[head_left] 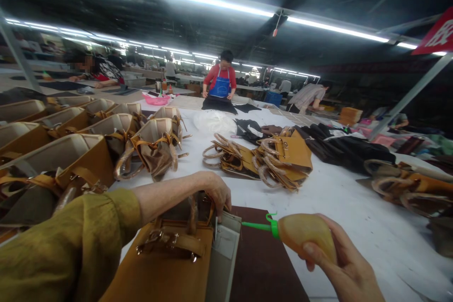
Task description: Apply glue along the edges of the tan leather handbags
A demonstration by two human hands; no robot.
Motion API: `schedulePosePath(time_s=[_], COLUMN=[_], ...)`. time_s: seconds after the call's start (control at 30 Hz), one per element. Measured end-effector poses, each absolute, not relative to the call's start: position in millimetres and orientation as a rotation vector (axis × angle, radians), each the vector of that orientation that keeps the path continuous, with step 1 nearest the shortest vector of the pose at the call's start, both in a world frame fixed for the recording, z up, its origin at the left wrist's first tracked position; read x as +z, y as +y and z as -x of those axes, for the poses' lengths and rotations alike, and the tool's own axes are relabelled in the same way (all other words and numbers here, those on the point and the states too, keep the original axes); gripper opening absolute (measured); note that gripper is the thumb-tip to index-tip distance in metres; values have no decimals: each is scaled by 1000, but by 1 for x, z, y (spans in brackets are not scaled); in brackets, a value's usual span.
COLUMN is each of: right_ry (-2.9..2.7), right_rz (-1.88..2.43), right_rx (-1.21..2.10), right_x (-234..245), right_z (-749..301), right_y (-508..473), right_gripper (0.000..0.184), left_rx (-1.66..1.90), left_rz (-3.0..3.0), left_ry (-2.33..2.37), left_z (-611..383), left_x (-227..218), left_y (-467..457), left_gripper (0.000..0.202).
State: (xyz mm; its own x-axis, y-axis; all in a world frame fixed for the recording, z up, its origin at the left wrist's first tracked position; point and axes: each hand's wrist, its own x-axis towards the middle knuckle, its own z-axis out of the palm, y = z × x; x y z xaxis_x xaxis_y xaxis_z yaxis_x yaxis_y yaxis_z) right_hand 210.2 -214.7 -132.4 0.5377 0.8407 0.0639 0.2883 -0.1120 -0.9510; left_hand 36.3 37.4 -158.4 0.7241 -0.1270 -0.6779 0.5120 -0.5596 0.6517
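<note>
My right hand (348,257) is wrapped round a squeeze bottle (304,236) of yellowish liquid, held on its side. Its thin green nozzle points left, and the tip is close to the edge of a pale lining panel (226,245). That panel stands at the open side of a tan handbag (170,264) with metal buckles and a wrapped handle. From above, my left hand (216,192) reaches over the bag with bent fingers and grips the top edge by the panel. Part of the fingers is hidden. Beneath the bag lies a dark brown sheet (264,255).
Rows of open tan bags (78,151) fill the left of the white table (339,217). Flattened bags (283,155) are stacked ahead, dark pieces (339,144) to the right. A person in a blue apron (221,86) stands across the table; others work farther off.
</note>
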Motion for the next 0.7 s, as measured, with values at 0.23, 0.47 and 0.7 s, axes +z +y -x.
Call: schedulePosePath(time_s=[0.23, 0.47, 0.7], right_ry=[-984, -1098, -1278], right_rz=[1624, 1668, 1656], right_rx=[522, 415, 259], right_x=[-133, -148, -160], right_z=[-201, -215, -222], right_y=[-210, -213, -219], right_gripper=[50, 49, 44], left_rx=[-871, -793, -653], left_rz=[-1998, -2090, -2157], left_ry=[222, 104, 82], left_z=[-42, -44, -42], left_x=[-168, -169, -171], left_y=[36, 35, 34], left_gripper=[54, 46, 42])
